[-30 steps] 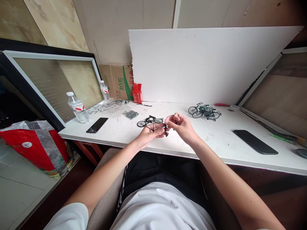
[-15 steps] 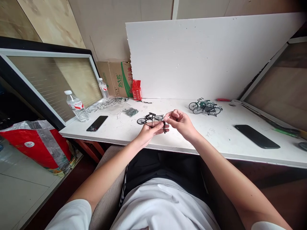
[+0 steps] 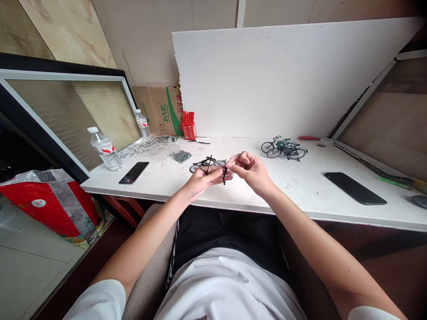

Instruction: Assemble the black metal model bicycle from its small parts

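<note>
A black miniature bicycle (image 3: pixel 208 165) lay on the white table (image 3: pixel 283 195), and just in front of it the left hand (image 3: pixel 202 180) gripped a thin dark model part (image 3: pixel 224 177), whose curved end stuck out at the right side of the bicycle. The right hand (image 3: pixel 250 170), also to the right of the bicycle, had its fingers bent close to this end, but whether they were closed on something I could not tell. To the right of the bicycle and farther back stood two bicycle models (image 3: pixel 288 153), which I judged already assembled. The part in the left hand seemed not yet joined into a whole model, and more pieces probably remained, because a packet of small parts (image 3: pixel 182 156) and some part frames (image 3: pixel 153 143) lay behind the bicycle, to its left
</note>
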A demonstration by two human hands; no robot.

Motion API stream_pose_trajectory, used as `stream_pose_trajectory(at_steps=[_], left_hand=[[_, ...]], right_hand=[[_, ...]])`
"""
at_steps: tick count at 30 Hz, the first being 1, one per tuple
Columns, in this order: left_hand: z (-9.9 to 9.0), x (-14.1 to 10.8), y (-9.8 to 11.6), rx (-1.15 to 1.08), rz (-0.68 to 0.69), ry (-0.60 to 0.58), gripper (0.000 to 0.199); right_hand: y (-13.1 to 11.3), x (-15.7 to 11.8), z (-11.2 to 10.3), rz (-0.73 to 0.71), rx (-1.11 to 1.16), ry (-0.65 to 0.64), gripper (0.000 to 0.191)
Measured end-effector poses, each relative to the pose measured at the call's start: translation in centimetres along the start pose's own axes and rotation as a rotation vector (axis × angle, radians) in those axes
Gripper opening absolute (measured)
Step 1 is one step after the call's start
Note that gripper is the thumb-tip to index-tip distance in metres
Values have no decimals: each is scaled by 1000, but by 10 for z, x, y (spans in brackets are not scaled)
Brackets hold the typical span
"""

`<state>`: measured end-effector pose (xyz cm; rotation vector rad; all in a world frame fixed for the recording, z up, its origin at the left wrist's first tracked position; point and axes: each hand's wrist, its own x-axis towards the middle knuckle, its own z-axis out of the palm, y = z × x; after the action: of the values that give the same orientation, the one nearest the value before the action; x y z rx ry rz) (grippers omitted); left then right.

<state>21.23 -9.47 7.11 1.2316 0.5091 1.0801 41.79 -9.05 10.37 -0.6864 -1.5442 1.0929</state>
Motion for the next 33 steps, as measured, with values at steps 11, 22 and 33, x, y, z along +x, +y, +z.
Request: stream_pose_trajectory(at_steps=[11, 22, 33], left_hand=[[1, -1, -5, -64, -32, 56, 34], [-2, 1, -3, -48, -24, 150, 38], [-29, 9, -3, -71, -17, 201, 36]], right_hand=[[6, 1, -1, -38, -41, -8, 67], [9, 1, 2, -34, -73, 90, 54], [74, 29, -60, 136, -834, 21, 44]])
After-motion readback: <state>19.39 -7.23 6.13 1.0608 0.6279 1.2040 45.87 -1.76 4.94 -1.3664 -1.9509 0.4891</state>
